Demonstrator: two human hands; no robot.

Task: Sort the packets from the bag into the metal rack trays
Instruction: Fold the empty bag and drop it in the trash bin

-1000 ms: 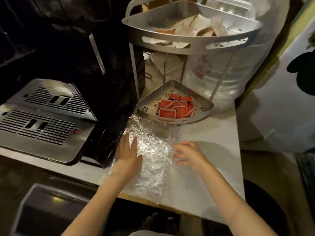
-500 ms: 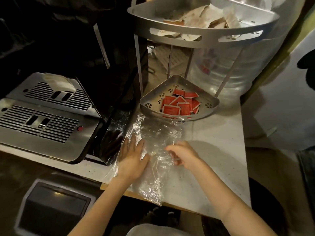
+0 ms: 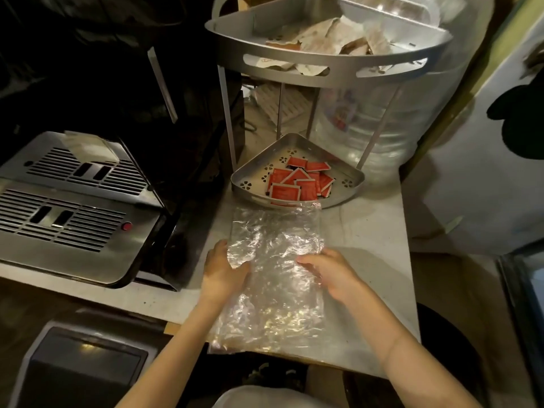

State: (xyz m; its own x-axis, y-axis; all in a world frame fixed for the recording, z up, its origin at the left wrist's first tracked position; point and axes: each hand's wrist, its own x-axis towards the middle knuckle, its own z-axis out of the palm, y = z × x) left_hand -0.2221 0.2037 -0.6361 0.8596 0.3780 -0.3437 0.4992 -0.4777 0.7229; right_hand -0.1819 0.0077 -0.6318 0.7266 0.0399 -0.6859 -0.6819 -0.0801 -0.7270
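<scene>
Gripping clear bag [image 3: 276, 272] edges: left hand [image 3: 223, 269], right hand [image 3: 329, 272]; pale tabletop [image 3: 371, 231], dim room.

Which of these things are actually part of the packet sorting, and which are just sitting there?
Part of the job:
clear plastic bag, held by the left hand and right hand
red packets in the lower tray
pale packets in the upper tray

Just there:
steel drip grille
clear plastic drum
</scene>
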